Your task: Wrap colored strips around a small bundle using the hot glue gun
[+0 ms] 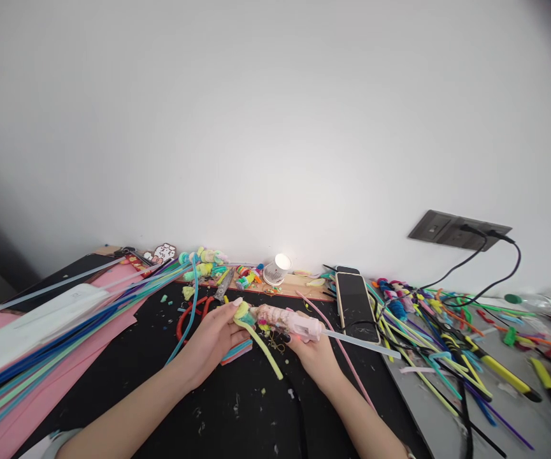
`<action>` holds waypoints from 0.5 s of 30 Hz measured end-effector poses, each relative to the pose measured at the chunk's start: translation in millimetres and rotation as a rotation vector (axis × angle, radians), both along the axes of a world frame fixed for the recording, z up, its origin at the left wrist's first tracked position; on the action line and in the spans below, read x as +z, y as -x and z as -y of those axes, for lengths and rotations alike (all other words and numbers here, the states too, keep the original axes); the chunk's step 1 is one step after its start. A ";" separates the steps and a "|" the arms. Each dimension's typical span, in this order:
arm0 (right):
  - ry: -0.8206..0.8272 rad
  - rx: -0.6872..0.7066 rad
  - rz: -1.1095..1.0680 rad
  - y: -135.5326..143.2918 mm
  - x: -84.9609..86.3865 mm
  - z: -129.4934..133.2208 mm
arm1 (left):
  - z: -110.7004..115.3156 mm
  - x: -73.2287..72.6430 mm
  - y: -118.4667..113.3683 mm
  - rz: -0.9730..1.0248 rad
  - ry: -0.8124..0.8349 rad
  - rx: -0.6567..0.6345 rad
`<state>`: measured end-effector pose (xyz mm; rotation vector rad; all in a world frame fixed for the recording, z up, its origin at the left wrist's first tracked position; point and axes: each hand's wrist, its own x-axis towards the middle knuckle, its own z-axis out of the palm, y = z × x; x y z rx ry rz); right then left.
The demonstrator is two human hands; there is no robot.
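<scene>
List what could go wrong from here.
1. Burn: the pale pink plastic glue gun in the right hand points toward the left hand at close range; if hot, it might scald.
2. Stray glue: the yellow fuzzy strip dangles below the gun's front end, so a drip could catch it.
3. Knock: the long translucent glue stick crosses the black-screened rectangular phone in view and might bump it.

The head camera looks forward and down, facing the wall (237, 127).
</scene>
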<state>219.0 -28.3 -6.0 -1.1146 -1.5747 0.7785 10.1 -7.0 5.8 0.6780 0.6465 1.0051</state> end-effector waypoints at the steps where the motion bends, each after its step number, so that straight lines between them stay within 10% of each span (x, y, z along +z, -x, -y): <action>1: 0.000 -0.004 -0.004 -0.1 -0.9 -0.3 | 0.1 0.1 0.0 -0.003 0.002 0.000; 15: -0.006 0.045 -0.017 1.6 5.7 0.1 | 0.0 0.2 -1.2 -0.029 0.023 0.037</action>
